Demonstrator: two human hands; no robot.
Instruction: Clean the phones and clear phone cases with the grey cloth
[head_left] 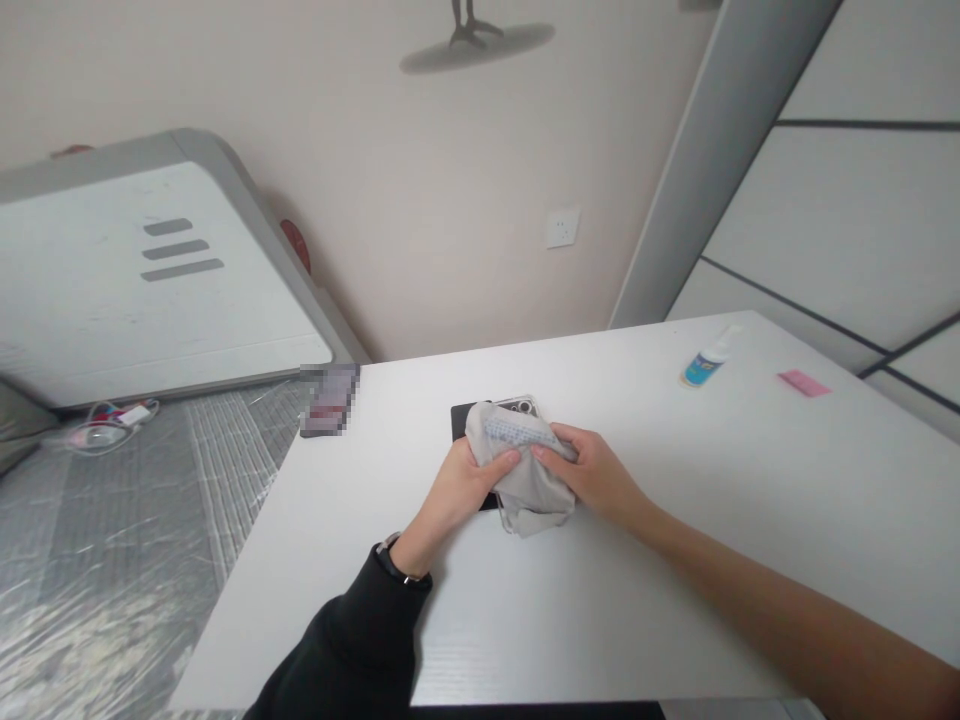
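Observation:
Both of my hands grip a light grey cloth [529,470] with bluish print, bunched over the middle of the table. My left hand [469,480] pinches its left side, thumb on top. On the cloth's right side, my right hand [589,470] holds it the same way, the two thumbs close together. Beneath the cloth lies a clear phone case [517,405], its camera cutout showing at the top edge; whether a phone is inside I cannot tell. A flat black item [461,420], phone-like in shape, sticks out to the left, mostly covered.
A spray bottle [705,365] with a blue label lies or leans at the back right of the white table [360,600]. Beside it is a pink packet [802,382]. A pixelated item [330,400] sits at the far left corner. Beyond are a bed end [172,320] and wall socket [562,228].

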